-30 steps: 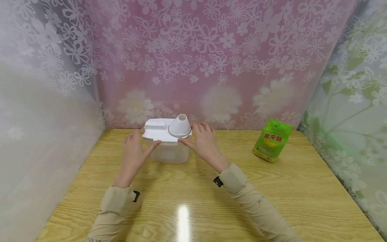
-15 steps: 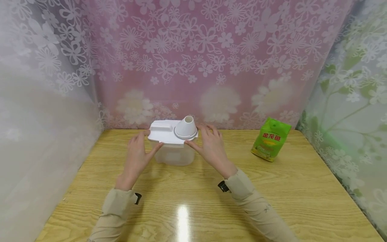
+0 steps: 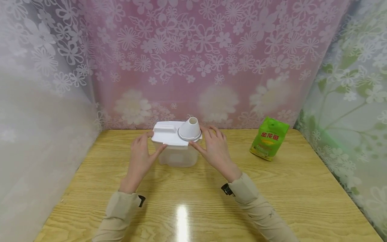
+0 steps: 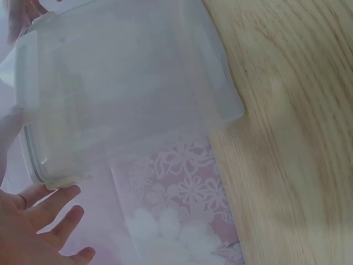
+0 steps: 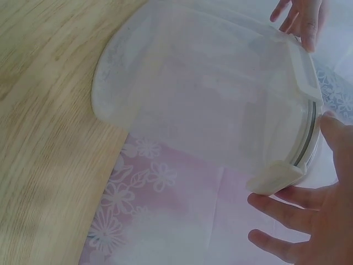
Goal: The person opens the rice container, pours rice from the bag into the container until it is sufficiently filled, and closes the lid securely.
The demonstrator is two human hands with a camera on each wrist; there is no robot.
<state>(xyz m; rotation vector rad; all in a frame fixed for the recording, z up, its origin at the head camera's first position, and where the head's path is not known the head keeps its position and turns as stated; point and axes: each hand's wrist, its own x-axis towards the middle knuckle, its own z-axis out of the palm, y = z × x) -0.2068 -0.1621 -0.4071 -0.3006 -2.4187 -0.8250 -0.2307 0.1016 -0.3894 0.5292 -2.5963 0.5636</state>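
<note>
A translucent plastic storage container point(image 3: 178, 159) stands upright toward the back of the table, its white lid point(image 3: 164, 137) on top. The lid carries a raised grip bar at left and a cone-shaped white spout point(image 3: 189, 130) at right. My left hand point(image 3: 140, 163) holds the lid's left end, thumb on the front edge and fingers around the side. At the other end, my right hand point(image 3: 218, 154) grips likewise, thumb near the front corner. The right wrist view shows its fingertips at a white side clip point(image 5: 277, 176). Through the clear wall point(image 4: 132, 83), no contents show.
A green bag point(image 3: 269, 138) with red lettering stands on the wooden table point(image 3: 272, 188) to the right. Flowered curtains point(image 3: 217, 67) hang behind the table and on both sides. Light reflects off the table's front middle.
Both hands and the container have shifted a little to the right, with the grip on the lid kept. The green bag appears slightly farther left as the head view shifts.
</note>
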